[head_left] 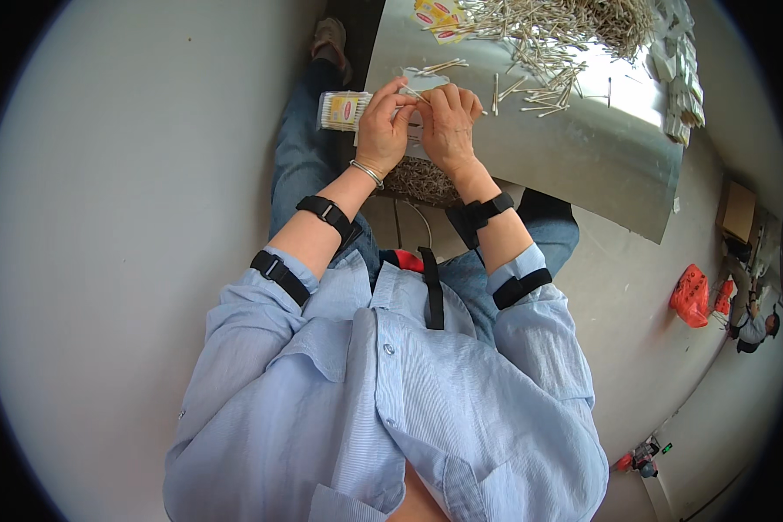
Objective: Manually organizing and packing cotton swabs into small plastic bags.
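- Left hand [383,129]: fingers curled, tips bent inward; a silver bracelet [367,173] at the wrist.
- Right hand [450,129]: back upward, fingers bent down, thumb toward the left hand; the fingertips are largely hidden.
- Cotton swab [416,93], single: slanted between the two hands, its lower end lost at the right fingertips. Whether one hand or both grip it cannot be told.
- Packet of swabs [340,110], clear with a yellow and red label: just left of the left hand, beside the edge of the surface.
- Small group of swabs [444,66]: on the surface, beyond the hands.
- Loose swabs [550,94]: scattered to the right of the right hand.
- Large swab heap [574,30]: far side, cut off by the upper edge; single sticks blur together.
- Yellow and red cards [439,17]: left of the heap, partly under swabs.
- Clear packets [683,83]: stacked along the right edge, contents hard to make out.
- Surface [600,148]: grey metal, glare at the right.
- Brown stick mass [419,181]: below the hands, partly covered; its holder is unclear.
- Red bag [691,297]: on the floor, right.
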Demonstrator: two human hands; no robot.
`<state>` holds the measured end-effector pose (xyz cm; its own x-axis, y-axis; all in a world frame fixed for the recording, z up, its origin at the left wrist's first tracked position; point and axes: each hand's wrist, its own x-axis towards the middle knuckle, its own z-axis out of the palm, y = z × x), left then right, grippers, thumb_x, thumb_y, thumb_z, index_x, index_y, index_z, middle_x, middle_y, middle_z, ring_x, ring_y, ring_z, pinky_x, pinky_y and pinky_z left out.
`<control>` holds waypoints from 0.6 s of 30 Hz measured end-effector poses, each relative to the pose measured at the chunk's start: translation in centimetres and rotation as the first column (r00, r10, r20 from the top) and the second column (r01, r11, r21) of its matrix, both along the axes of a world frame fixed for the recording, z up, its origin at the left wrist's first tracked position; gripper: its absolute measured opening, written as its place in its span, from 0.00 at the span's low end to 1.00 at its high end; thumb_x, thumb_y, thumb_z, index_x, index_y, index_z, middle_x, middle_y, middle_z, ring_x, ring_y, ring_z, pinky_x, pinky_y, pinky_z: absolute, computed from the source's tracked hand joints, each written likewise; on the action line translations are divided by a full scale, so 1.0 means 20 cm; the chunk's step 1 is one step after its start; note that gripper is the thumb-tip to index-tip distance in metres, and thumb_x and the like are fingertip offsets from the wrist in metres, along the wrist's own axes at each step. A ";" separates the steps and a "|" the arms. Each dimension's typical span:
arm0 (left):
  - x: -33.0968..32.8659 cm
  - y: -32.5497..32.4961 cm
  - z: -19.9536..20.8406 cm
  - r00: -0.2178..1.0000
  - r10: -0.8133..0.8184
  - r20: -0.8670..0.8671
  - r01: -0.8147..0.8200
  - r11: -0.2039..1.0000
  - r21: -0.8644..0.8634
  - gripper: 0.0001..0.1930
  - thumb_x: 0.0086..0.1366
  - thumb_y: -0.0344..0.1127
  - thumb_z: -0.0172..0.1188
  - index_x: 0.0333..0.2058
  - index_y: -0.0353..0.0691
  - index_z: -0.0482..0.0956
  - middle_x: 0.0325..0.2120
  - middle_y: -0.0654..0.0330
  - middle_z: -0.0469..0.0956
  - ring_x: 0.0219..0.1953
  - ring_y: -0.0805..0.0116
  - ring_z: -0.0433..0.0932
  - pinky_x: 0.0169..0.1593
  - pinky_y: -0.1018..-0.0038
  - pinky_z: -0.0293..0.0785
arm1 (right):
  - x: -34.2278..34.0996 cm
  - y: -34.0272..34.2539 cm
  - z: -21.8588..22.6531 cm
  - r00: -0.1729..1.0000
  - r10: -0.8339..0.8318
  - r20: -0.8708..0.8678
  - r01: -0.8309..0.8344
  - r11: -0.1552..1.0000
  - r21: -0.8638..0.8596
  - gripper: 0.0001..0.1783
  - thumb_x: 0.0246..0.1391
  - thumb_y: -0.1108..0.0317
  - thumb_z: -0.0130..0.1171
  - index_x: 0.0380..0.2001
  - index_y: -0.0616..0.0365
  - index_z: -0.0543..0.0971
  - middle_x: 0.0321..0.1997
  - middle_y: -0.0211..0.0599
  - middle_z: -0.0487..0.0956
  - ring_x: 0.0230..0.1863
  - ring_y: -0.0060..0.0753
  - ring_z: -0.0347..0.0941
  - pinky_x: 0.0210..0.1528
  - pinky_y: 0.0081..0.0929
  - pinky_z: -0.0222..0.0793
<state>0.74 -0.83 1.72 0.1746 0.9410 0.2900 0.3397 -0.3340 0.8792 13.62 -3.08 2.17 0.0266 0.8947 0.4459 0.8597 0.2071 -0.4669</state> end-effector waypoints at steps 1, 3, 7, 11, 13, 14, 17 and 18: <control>0.00 0.00 -0.01 1.000 -0.004 -0.013 0.004 0.999 0.032 0.04 0.60 0.29 0.59 0.34 0.39 0.79 0.48 0.55 0.77 0.49 0.54 0.76 0.49 0.66 0.74 | -0.01 0.00 0.00 1.000 0.000 0.000 0.000 1.000 0.000 0.04 0.53 0.68 0.55 0.33 0.51 0.74 0.36 0.33 0.70 0.43 0.41 0.62 0.49 0.37 0.51; 0.00 0.00 0.00 1.000 -0.008 -0.021 0.009 1.000 0.025 0.04 0.60 0.29 0.59 0.34 0.39 0.79 0.48 0.54 0.76 0.49 0.53 0.76 0.49 0.66 0.74 | -0.01 0.00 -0.02 0.999 -0.040 -0.028 0.040 0.999 -0.012 0.04 0.53 0.68 0.54 0.33 0.52 0.73 0.36 0.35 0.69 0.43 0.42 0.61 0.50 0.38 0.50; 0.00 0.00 0.00 0.999 -0.019 -0.038 0.019 1.000 0.013 0.04 0.61 0.30 0.58 0.34 0.39 0.78 0.48 0.54 0.76 0.49 0.53 0.76 0.49 0.66 0.73 | -0.01 0.01 -0.04 0.999 -0.038 -0.030 0.038 0.999 -0.016 0.05 0.54 0.67 0.53 0.33 0.54 0.72 0.36 0.39 0.68 0.43 0.45 0.60 0.52 0.42 0.49; 0.00 0.00 0.00 0.999 -0.022 -0.032 0.023 0.999 0.037 0.05 0.62 0.31 0.58 0.35 0.38 0.77 0.48 0.54 0.76 0.49 0.52 0.76 0.49 0.65 0.73 | 0.01 0.02 -0.02 0.989 -0.102 -0.110 0.104 0.994 0.014 0.04 0.55 0.68 0.51 0.33 0.54 0.72 0.36 0.39 0.68 0.44 0.46 0.60 0.51 0.43 0.49; 0.00 0.00 -0.01 0.999 -0.024 -0.040 0.026 0.999 0.047 0.06 0.64 0.33 0.57 0.35 0.37 0.76 0.48 0.54 0.76 0.49 0.52 0.76 0.50 0.65 0.73 | 0.04 0.03 0.01 0.985 -0.116 -0.130 0.119 0.993 0.019 0.03 0.55 0.68 0.51 0.32 0.54 0.71 0.37 0.39 0.68 0.44 0.46 0.60 0.51 0.43 0.49; 0.00 0.00 -0.01 0.999 -0.024 -0.039 0.026 0.999 0.048 0.06 0.64 0.33 0.57 0.35 0.37 0.76 0.48 0.54 0.76 0.49 0.52 0.76 0.50 0.65 0.73 | 0.05 0.03 0.03 0.980 -0.115 -0.161 0.123 0.992 0.041 0.03 0.55 0.68 0.51 0.32 0.55 0.71 0.37 0.39 0.68 0.43 0.46 0.60 0.51 0.42 0.50; -0.01 0.01 -0.01 1.000 -0.002 -0.016 0.003 0.999 0.032 0.07 0.65 0.35 0.56 0.35 0.37 0.76 0.47 0.53 0.77 0.49 0.52 0.76 0.50 0.65 0.72 | 0.08 -0.01 0.11 0.974 -0.085 -0.208 0.098 0.994 0.053 0.03 0.54 0.69 0.51 0.32 0.55 0.71 0.36 0.39 0.69 0.43 0.46 0.61 0.50 0.41 0.51; -0.01 0.00 -0.01 1.000 -0.002 -0.016 0.003 1.000 0.028 0.08 0.66 0.36 0.56 0.35 0.37 0.76 0.47 0.53 0.77 0.49 0.52 0.76 0.50 0.65 0.72 | 0.09 -0.05 0.14 0.972 -0.059 -0.225 0.069 0.997 0.040 0.03 0.54 0.69 0.51 0.31 0.55 0.71 0.36 0.39 0.69 0.42 0.46 0.61 0.50 0.41 0.53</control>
<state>0.52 -0.78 1.53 0.1819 0.9320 0.3134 0.3528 -0.3593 0.8640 15.37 -4.05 4.87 0.1871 0.8661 0.4636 0.7467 0.1813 -0.6400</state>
